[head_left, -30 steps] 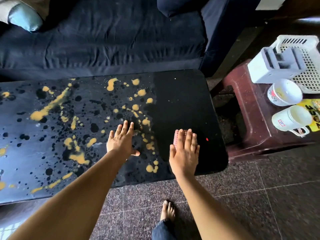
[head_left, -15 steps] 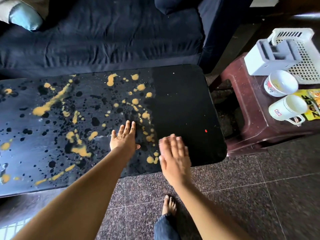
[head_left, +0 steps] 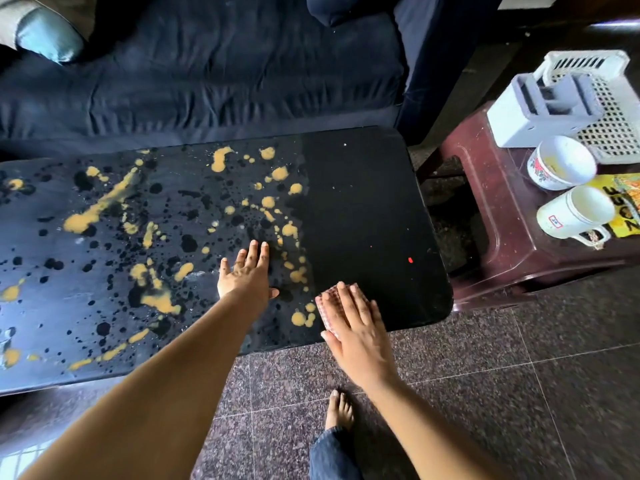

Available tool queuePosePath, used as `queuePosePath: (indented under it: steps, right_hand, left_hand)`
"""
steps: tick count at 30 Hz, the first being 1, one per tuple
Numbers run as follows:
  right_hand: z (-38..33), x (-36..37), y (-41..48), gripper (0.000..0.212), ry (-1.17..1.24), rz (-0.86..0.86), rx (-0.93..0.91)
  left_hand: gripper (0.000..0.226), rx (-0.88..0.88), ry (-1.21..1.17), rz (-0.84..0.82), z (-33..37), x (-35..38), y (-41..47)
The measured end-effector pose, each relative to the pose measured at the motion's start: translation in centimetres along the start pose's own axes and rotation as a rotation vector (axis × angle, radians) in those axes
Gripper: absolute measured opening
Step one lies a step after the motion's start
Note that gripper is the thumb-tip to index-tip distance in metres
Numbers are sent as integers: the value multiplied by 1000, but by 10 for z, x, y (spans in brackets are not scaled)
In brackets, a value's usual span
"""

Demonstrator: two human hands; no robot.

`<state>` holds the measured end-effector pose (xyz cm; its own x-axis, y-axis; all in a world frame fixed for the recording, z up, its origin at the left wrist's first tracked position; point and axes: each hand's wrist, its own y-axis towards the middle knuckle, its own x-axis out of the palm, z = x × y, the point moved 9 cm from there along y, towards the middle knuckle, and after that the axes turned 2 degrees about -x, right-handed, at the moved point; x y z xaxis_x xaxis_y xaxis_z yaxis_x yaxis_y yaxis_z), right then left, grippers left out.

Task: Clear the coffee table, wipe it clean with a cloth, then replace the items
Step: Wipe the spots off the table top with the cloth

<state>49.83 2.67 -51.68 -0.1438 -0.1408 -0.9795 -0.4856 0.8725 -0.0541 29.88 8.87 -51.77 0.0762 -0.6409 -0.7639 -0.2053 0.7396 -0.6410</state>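
Note:
The black coffee table [head_left: 363, 202] fills the middle of the view, speckled with yellow and black paint-like spots on its left part. My right hand [head_left: 353, 327] lies flat near the table's front edge, pressing a small pinkish checked cloth [head_left: 327, 303] against the top; only the cloth's left edge shows under the fingers. My left hand [head_left: 246, 271] rests flat on the table, fingers spread, just left of the right hand and holding nothing. The table's right part is plain black with a small red dot [head_left: 410, 260].
A dark red stool [head_left: 485, 216] at the right carries a white box [head_left: 540, 112], a white basket [head_left: 609, 109], a bowl [head_left: 561, 161], a white mug [head_left: 575, 211] and a yellow packet [head_left: 627, 202]. A dark blue sofa [head_left: 207, 71] runs behind the table. My bare foot [head_left: 339, 408] stands on the tiled floor.
My right hand slid with the cloth toward the table's front edge and leftward, then back slightly right. My left hand stayed planted on the table.

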Motion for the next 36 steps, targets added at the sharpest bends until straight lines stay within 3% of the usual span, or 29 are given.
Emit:
queuePosePath:
  steps: [2, 6, 10, 13, 16, 22, 24, 28, 30, 33, 36]
  right_hand:
    - [21, 1, -4, 66, -42, -8, -35]
    - [61, -1, -18, 68, -62, -7, 182]
    - [39, -4, -18, 65, 45, 88, 381]
    - [1, 3, -11, 68, 26, 83, 187]
    - [12, 4, -18, 69, -48, 82, 20]
    - [112, -21, -46, 68, 1, 116, 166]
    - [139, -31, -50, 65, 61, 167, 262]
    - [191, -36, -74, 58, 281, 225, 720]
    - [197, -45, -76, 54, 321, 278, 809]
    - [187, -66, -55, 54, 275, 440, 763]
    - [166, -66, -15, 54, 119, 424, 645]
  left_hand:
    - [94, 2, -8, -4, 0, 0, -1]
    - [93, 7, -18, -4, -1, 0, -3]
    - [93, 14, 1, -14, 1, 0, 0]
    - [93, 7, 13, -19, 2, 1, 1]
    - [93, 12, 15, -23, 2, 2, 1]
    - [93, 14, 13, -40, 2, -1, 0]
    - [93, 11, 25, -43, 2, -3, -1]
    - [93, 6, 46, -43, 2, -4, -2]
    - [92, 1, 60, -44, 2, -3, -2]
    - [92, -6, 79, -60, 3, -2, -1]
    - [92, -3, 88, -57, 5, -4, 0]
